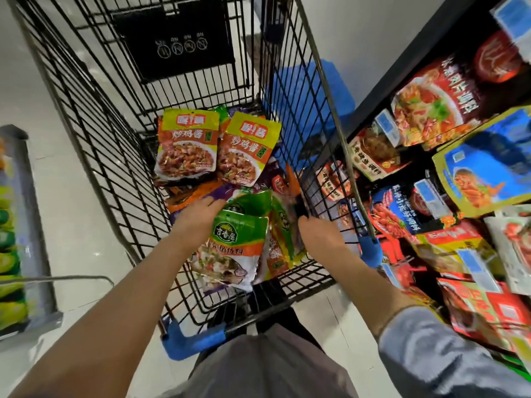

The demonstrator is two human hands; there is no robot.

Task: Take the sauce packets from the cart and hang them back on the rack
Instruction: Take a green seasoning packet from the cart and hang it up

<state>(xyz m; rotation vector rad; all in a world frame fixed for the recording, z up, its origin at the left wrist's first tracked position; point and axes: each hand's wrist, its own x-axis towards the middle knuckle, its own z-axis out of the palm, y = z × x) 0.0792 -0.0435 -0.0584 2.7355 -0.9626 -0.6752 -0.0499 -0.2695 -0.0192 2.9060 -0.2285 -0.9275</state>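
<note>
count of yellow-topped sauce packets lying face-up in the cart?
2. Left yellow-topped packet and right yellow-topped packet lie side by side at the cart's far end, atop the pile. More may be hidden underneath.

Both arms reach down into the black wire cart (94,133). The left hand (198,216) grips the top of a green sauce packet (230,248), with more packets bunched behind it; the right hand (319,229) reaches in at their far side. Two yellow-orange packets (214,147) lie toward the cart's far end. The rack (448,173) of hanging packets stands just right of the cart.
</note>
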